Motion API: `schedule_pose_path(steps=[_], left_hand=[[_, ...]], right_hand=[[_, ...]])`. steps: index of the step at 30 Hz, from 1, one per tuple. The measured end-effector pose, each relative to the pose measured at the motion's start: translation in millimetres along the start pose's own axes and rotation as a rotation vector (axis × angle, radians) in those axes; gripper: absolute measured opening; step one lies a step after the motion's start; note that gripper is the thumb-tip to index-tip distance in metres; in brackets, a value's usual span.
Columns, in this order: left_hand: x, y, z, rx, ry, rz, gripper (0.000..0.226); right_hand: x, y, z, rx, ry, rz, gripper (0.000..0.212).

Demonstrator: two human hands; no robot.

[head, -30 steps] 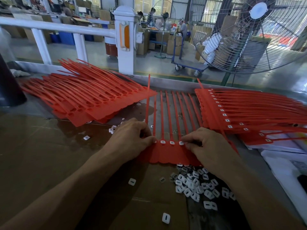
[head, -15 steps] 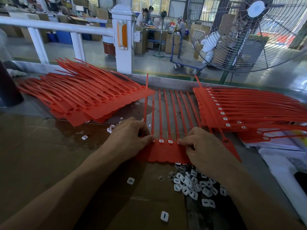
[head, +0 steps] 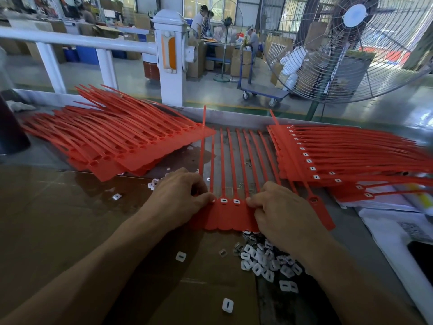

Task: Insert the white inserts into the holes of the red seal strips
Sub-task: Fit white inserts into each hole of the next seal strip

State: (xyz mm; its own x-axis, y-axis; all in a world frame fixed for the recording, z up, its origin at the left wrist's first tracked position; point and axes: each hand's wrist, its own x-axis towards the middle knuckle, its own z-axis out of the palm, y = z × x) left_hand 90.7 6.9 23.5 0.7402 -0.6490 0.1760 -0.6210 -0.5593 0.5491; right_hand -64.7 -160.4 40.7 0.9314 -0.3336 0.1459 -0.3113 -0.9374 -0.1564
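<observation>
- The left hand (head: 180,198) presses curled fingers on the left end of the red seal strip sheet (head: 228,218) lying flat on the worktop (head: 58,219); its grip pins that edge.
- The right hand (head: 283,212) has slid leftward along the hole row; its fingertips pinch at the next hole, and whether an insert sits under them I cannot tell.
- Two seated white inserts (head: 223,201) show between the hands, so several holes look filled.
- The loose insert pile (head: 264,259) lies just beside the right wrist.
</observation>
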Motion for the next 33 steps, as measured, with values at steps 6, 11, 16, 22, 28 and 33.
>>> schedule_pose_path(steps=[6, 11, 16, 22, 28, 33], left_hand=[[1, -1, 1, -0.013, -0.008, -0.016, 0.019], [1, -4, 2, -0.019, -0.007, -0.01, 0.02], [0, -4, 0, -0.013, -0.029, -0.001, 0.021], [-1, -2, -4, 0.005, -0.084, -0.002, 0.027], [-1, -1, -3, 0.0, -0.062, -0.006, 0.025], [-2, 1, -2, 0.021, -0.044, -0.004, 0.025]], right_hand=[[-3, 4, 2, 0.089, 0.084, 0.015, 0.031], [-3, 3, 3, 0.078, 0.086, -0.006, 0.031], [-2, 5, 6, 0.069, 0.071, -0.012, 0.031], [-1, 10, 7, 0.151, 0.086, -0.023, 0.025], [-2, 10, 5, 0.136, 0.072, -0.059, 0.026], [-2, 18, -5, 0.306, 0.024, -0.067, 0.02]])
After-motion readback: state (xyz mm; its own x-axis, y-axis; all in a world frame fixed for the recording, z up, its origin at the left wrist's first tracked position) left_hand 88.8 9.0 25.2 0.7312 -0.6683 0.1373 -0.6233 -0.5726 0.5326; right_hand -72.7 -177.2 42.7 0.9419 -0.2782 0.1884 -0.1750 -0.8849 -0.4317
